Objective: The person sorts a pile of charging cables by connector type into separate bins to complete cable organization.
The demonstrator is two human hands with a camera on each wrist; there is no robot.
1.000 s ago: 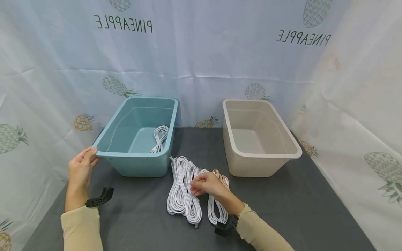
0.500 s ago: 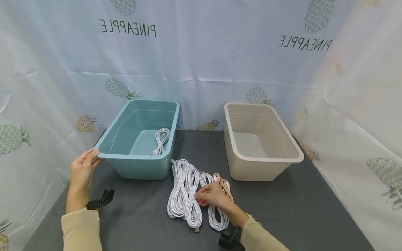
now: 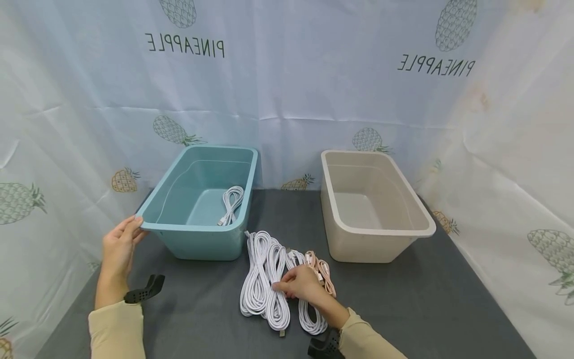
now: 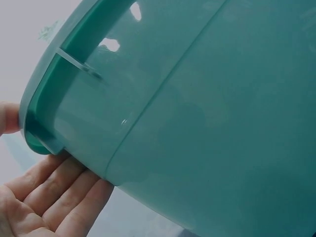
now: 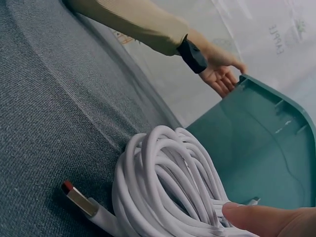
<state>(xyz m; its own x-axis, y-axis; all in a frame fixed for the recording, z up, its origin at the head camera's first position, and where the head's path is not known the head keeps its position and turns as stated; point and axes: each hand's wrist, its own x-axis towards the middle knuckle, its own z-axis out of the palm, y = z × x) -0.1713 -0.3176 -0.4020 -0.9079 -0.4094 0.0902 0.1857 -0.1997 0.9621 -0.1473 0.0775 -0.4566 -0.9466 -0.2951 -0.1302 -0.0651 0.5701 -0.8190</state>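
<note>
My left hand (image 3: 117, 249) holds the near left corner of a blue-green plastic tub (image 3: 197, 244), its thumb at the rim and its fingers under the corner. My right hand (image 3: 304, 285) pinches the middle of a coiled white USB cable (image 3: 279, 315) on the dark cloth. In the right wrist view, the thumb (image 5: 261, 218) lies on the coil's waist, and a metal plug (image 5: 79, 198) sticks out at its end. Another white coil (image 3: 254, 279) lies close on its left. Right of it are a white coil (image 3: 309, 321) and rose-gold cables (image 3: 326, 279), partly covered by my right hand.
One coiled white cable (image 3: 231, 202) lies inside the blue-green tub. A beige tub (image 3: 365, 247) stands at the back right. A pineapple-print curtain (image 3: 287, 65) hangs behind and along both sides of the dark cloth (image 3: 193, 319).
My right hand shifts slightly right, then back left and lower onto the white coil, its fingers closing on it. My left hand stays on the tub's corner. The head view tilts up slightly.
</note>
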